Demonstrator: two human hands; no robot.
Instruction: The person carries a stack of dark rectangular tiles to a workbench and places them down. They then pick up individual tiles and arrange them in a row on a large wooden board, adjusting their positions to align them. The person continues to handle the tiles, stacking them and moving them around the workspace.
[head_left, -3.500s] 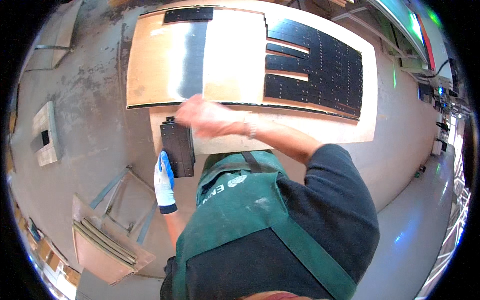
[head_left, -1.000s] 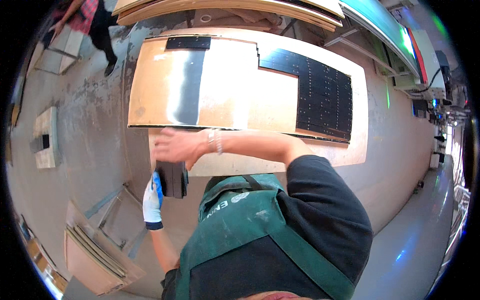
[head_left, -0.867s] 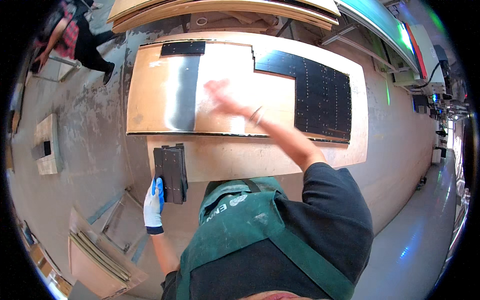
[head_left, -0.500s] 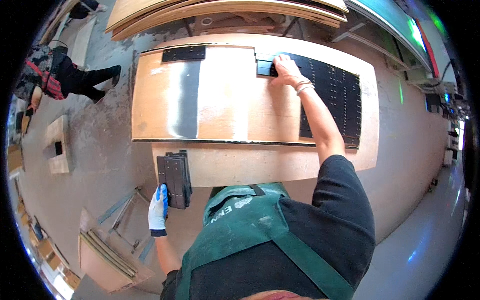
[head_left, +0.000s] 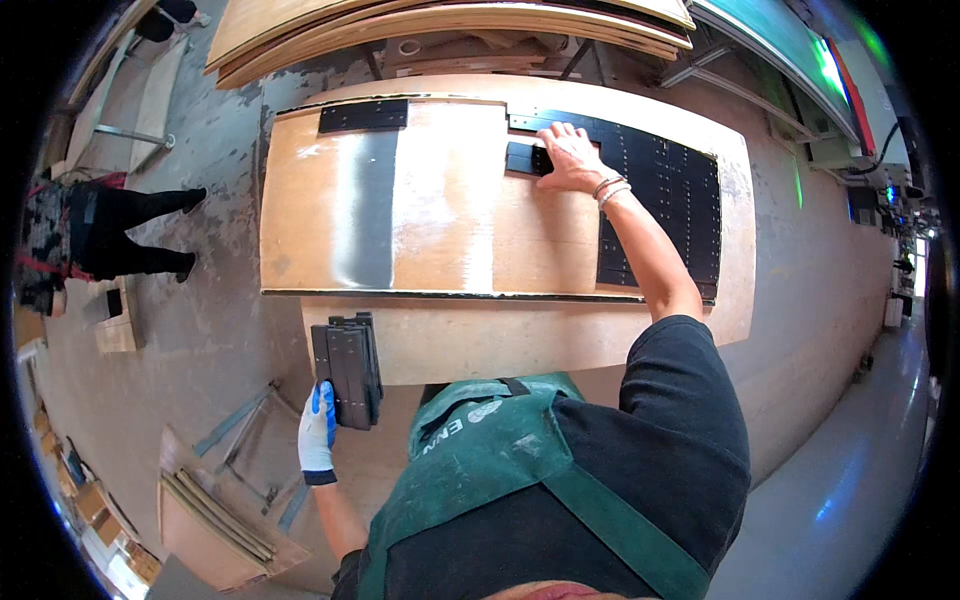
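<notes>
My left hand (head_left: pixel 318 432), in a white and blue glove, grips a stack of black slats (head_left: pixel 350 375) just off the near left of the wooden board (head_left: pixel 440 220). My bare right hand (head_left: pixel 570 160) reaches over the board, its fingers on a short black slat (head_left: pixel 521 157). This slat lies slightly apart from the row of black slats (head_left: pixel 545 121) beyond it; its right end is hidden under my hand. Black slats with small metal dots (head_left: pixel 690 200) cover the board's right end. Another black slat piece (head_left: pixel 363 115) sits at its far left edge.
Beneath the board lies a larger pale wooden panel (head_left: pixel 450 345). Stacked wooden sheets (head_left: pixel 450 35) stand beyond it. A person in dark clothes (head_left: pixel 120 230) is at the left. A wooden piece on a metal frame (head_left: pixel 215 515) stands at the lower left.
My right hand and the short slat have shifted slightly toward me, opening a gap from the row beyond. My left hand still holds its stack. The person at the left has moved.
</notes>
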